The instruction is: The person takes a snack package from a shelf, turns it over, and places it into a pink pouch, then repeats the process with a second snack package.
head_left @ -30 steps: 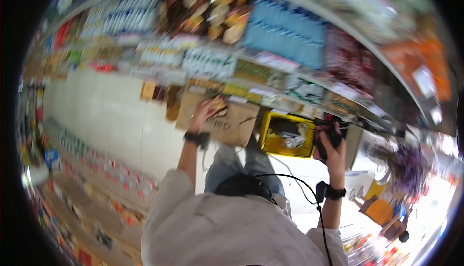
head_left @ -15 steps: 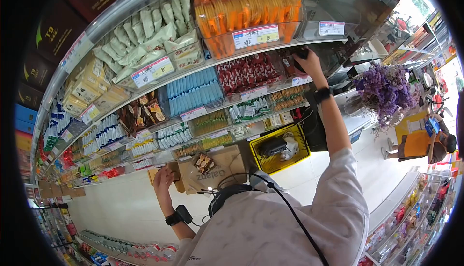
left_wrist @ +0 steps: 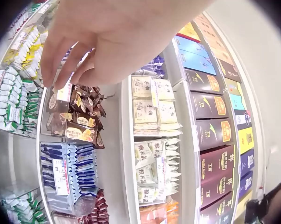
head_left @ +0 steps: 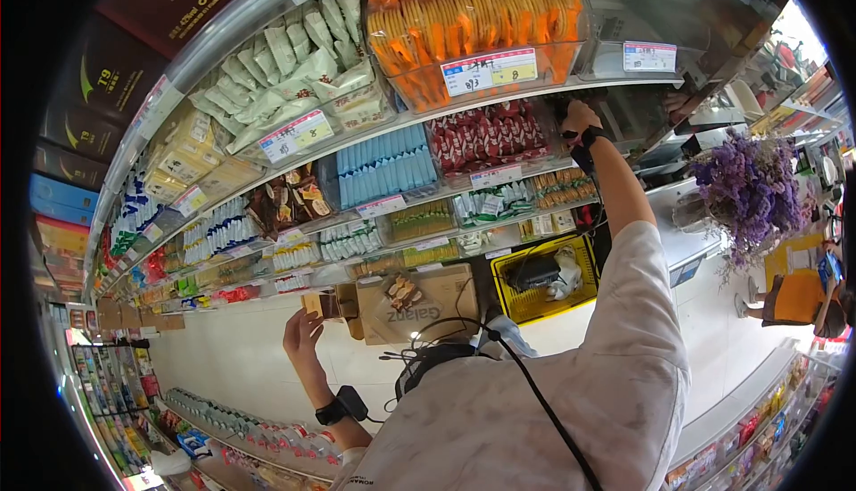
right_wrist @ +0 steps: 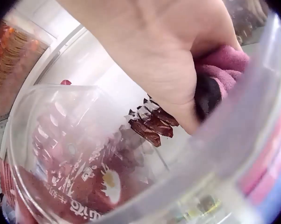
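My right hand (head_left: 581, 119) reaches into the shelf, just past a clear bin of dark red packets (head_left: 489, 140). In the right wrist view it grips a bunched pink cloth (right_wrist: 227, 65), with a smooth black piece (right_wrist: 207, 95) of unclear kind against the cloth. A few dark brown wrapped sweets (right_wrist: 149, 121) lie on the white bin floor below it. My left hand (head_left: 303, 339) hangs with loosely bent fingers and holds nothing, near a small brown box (head_left: 330, 305). Brown snack packets (head_left: 403, 293) lie on a cardboard carton (head_left: 446, 321) beside that box.
A yellow basket (head_left: 542, 314) with a black item and a crumpled white bag stands on the floor. Bins of orange-wrapped biscuits (head_left: 473, 27) and blue packets (head_left: 383, 165) fill the shelves. Purple flowers (head_left: 744, 188) stand at the right, and a person in orange (head_left: 794, 290) is behind them.
My right hand has gone from beside the yellow basket up to the shelf, and lately deeper into it. The left hand has left the brown packets on the carton and moved left.
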`<state>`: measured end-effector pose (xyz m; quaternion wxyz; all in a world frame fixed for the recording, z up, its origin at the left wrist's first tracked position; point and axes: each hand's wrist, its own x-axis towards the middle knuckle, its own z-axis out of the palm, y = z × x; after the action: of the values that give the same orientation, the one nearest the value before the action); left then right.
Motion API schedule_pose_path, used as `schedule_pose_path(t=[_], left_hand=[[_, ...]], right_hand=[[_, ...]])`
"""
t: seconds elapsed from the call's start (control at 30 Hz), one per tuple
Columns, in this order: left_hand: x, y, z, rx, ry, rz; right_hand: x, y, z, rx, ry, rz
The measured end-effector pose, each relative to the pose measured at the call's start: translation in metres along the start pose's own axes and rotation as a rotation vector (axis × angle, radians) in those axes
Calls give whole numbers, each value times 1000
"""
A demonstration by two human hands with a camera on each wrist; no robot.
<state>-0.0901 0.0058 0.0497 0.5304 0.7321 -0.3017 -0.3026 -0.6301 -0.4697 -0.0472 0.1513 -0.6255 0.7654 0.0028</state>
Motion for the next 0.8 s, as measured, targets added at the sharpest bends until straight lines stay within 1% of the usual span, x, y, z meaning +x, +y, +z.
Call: schedule_pose_path(t=[0.13, 0.2, 0.27, 0.33, 0.37, 0.4, 0.43, 0.47, 0.5, 0.53, 0.57, 0.6, 0.67, 0.7, 0.73, 0.8], left_hand=[[-6, 16, 10, -20, -31, 28], [-9, 27, 14, -21, -39, 57], [-13, 42, 18, -25, -82, 87], [-14, 52, 24, -41, -120, 111], [-14, 56, 26, -47, -138, 115], [-15, 58, 28, -53, -155, 116], [-16, 60, 32, -81, -177, 128], [-17, 62, 36, -100, -227, 125], [-17, 66, 41, -118, -275, 126], [-17, 72, 49, -125, -310, 104], [-18, 77, 58, -132, -341, 80], [-19, 78, 66, -137, -422, 117], [-25, 92, 83, -138, -559, 86], [-29, 96, 91, -156, -604, 106], [-34, 100, 100, -193, -609, 128], [-37, 104, 114, -299, -619, 173]], right_hand=[[0, -1, -6, 30, 71, 16], [-7, 9, -14, 139, 161, -28], [-20, 16, -29, 271, 234, -93], [-63, 15, -48, 405, 368, -145], [-74, 24, -43, 494, 442, -225], [-69, 40, -28, 575, 456, -333], [-82, 43, -26, 720, 375, -416], [-135, 16, -53, 989, 121, -431], [-176, -5, -67, 1161, -81, -251], [-211, -26, -68, 1273, -80, -345], [-237, -46, -65, 1313, -107, -311], [-259, -65, -59, 1352, -143, -274], [-296, -103, -51, 1366, -277, -407], [-317, -125, -52, 1383, -348, -396], [-331, -141, -49, 1350, -393, -451], [-347, -166, -42, 1365, -564, -556]])
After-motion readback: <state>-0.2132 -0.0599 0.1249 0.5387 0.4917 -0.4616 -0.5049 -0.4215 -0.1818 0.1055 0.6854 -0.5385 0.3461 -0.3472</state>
